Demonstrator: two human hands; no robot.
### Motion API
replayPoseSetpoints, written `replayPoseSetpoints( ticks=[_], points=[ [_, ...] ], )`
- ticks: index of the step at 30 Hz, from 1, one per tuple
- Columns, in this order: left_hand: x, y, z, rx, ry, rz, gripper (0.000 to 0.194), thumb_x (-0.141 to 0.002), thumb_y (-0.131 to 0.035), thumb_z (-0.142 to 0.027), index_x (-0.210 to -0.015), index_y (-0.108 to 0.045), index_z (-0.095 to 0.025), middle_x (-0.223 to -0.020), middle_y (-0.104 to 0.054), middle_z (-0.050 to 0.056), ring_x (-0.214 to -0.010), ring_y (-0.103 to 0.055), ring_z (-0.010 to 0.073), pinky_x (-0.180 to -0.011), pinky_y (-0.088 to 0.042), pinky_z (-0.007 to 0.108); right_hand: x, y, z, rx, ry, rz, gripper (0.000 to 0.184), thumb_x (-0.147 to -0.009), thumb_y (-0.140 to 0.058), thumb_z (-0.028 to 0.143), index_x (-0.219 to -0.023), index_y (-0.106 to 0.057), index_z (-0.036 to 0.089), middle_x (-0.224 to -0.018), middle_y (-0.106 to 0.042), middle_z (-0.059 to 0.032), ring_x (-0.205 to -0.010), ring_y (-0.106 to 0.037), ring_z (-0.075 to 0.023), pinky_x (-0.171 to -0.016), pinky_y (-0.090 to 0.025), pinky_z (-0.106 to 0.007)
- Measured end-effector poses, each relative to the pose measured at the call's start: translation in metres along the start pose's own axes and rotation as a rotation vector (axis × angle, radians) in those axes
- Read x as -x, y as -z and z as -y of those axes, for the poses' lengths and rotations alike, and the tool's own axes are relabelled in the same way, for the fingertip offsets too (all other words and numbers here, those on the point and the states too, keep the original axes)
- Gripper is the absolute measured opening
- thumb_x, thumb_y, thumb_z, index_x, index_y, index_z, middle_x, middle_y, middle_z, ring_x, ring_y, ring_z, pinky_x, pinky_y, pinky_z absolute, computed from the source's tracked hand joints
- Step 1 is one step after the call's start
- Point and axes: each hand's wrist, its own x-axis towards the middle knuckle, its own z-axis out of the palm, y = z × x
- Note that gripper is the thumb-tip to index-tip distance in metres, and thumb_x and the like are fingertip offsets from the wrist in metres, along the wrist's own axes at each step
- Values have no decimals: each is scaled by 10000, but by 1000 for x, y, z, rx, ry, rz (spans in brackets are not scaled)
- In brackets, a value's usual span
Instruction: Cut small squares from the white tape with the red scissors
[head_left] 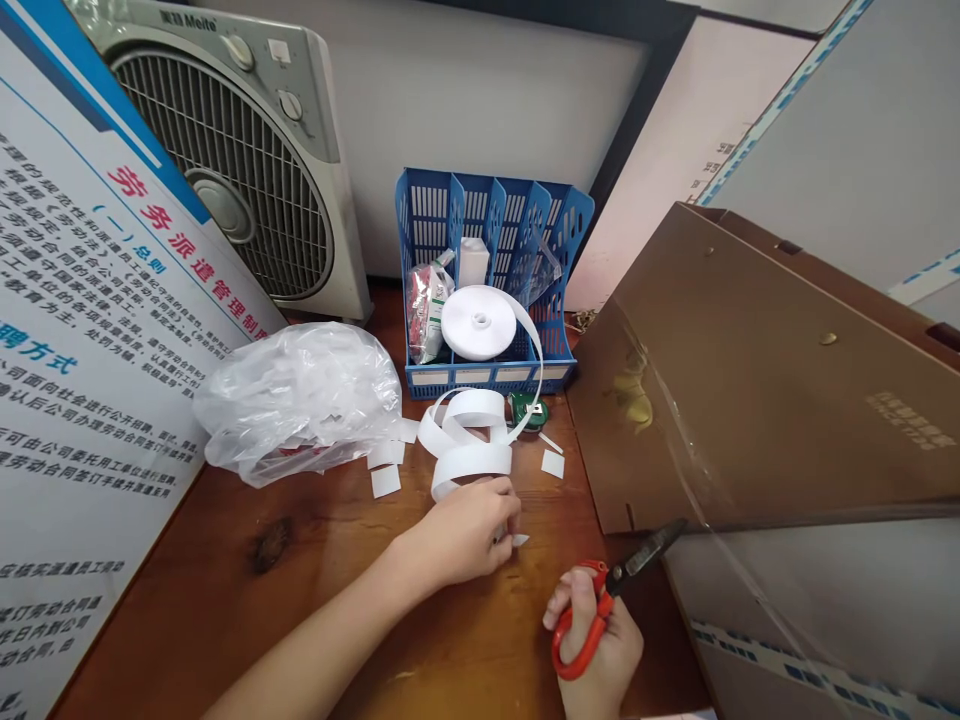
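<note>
Near the middle of the wooden table, my left hand (472,528) is closed with its fingertips at the loose end of a white strip (472,460). A small white tip pokes out beyond the fingers. The strip curls in loops and runs up to a white roll (459,322) lying in a blue file rack (420,380). At the lower right, my right hand (600,640) grips a pair of scissors (585,650) with red handles. Their dark blades look closed and point up to the right, away from the strip.
Cut white squares (386,481) lie left of the loops, and another white piece (553,463) lies right. A green tape measure (529,411) sits by the rack. Around stand a plastic bag (307,400), a fan (225,160), a printed board (90,300) and a brown box (750,400).
</note>
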Motion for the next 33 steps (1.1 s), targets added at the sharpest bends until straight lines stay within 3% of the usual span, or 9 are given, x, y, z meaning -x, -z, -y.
replayPoseSetpoints(
  ticks=[7, 10, 14, 19, 23, 25, 27, 31, 33],
  points=[
    [27, 4, -1, 107, 34, -82, 103, -804, -583, -68, -828, -626, -159, -932, -640, 40, -787, -645, 152, -697, -501, 233, -1, 1, 3, -23, -49, 34, 509, -748, -785, 584, -770, -553, 131, -543, -538, 12, -452, -513, -93, -463, -448, -197],
    [52, 10, -13, 186, 10, -163, 118, -824, -591, -52, -817, -603, -169, -939, -650, 22, -862, -654, 131, -792, -508, 212, 7, -7, 13, -64, -108, 68, 499, -789, -754, 582, -771, -535, 134, -548, -530, 18, -450, -498, -76, -461, -428, -177],
    [92, 17, -33, 433, -102, -341, 194, -769, -660, -10, -828, -628, -192, -941, -678, 6, -843, -681, 118, -787, -517, 196, 27, -25, 32, -124, -195, 191, 532, -871, -625, 630, -706, -458, 153, -603, -553, -6, -406, -442, -48, -399, -331, -160],
    [125, 14, -39, 548, -79, -317, 168, -799, -747, -74, -783, -639, -201, -897, -693, 18, -787, -694, 134, -762, -533, 217, 41, -47, 54, -175, -181, 334, 490, -745, -751, 576, -711, -458, 185, -556, -495, 19, -513, -527, -102, -427, -378, -179],
    [130, 8, -25, 622, 18, -445, 195, -735, -707, -11, -761, -646, -194, -887, -667, 24, -810, -677, 160, -794, -522, 267, 39, -63, 72, -221, -171, 415, 504, -777, -734, 538, -731, -362, 201, -494, -393, 71, -435, -490, -81, -368, -293, -144],
    [128, 8, -17, 702, 27, -501, 174, -737, -704, -25, -763, -653, -189, -943, -635, 34, -863, -659, 167, -836, -521, 283, 34, -67, 81, -227, -150, 385, 508, -782, -761, 494, -744, -351, 195, -557, -471, 65, -411, -476, -56, -355, -298, -133],
    [126, 9, -9, 813, 39, -537, 106, -775, -729, -102, -768, -661, -184, -1077, -606, 68, -1016, -633, 212, -901, -526, 318, 29, -68, 86, -217, -112, 316, 498, -779, -798, 430, -748, -366, 184, -641, -562, 39, -441, -528, -58, -378, -375, -140],
    [118, 7, 0, 1055, 127, -476, 131, -850, -769, -250, -794, -685, -166, -1420, -494, 127, -1339, -491, 320, -1003, -516, 388, 27, -67, 82, -195, -68, 233, 496, -769, -826, 396, -754, -382, 176, -658, -602, 28, -469, -586, -89, -408, -451, -168],
    [111, -1, 3, 1155, 198, -426, 159, -857, -787, -267, -805, -688, -153, -1469, -481, 138, -1317, -531, 314, -1002, -515, 389, 32, -68, 76, -194, -79, 240, 507, -769, -822, 418, -744, -378, 175, -648, -599, 31, -443, -566, -81, -397, -444, -166]
  ],
)
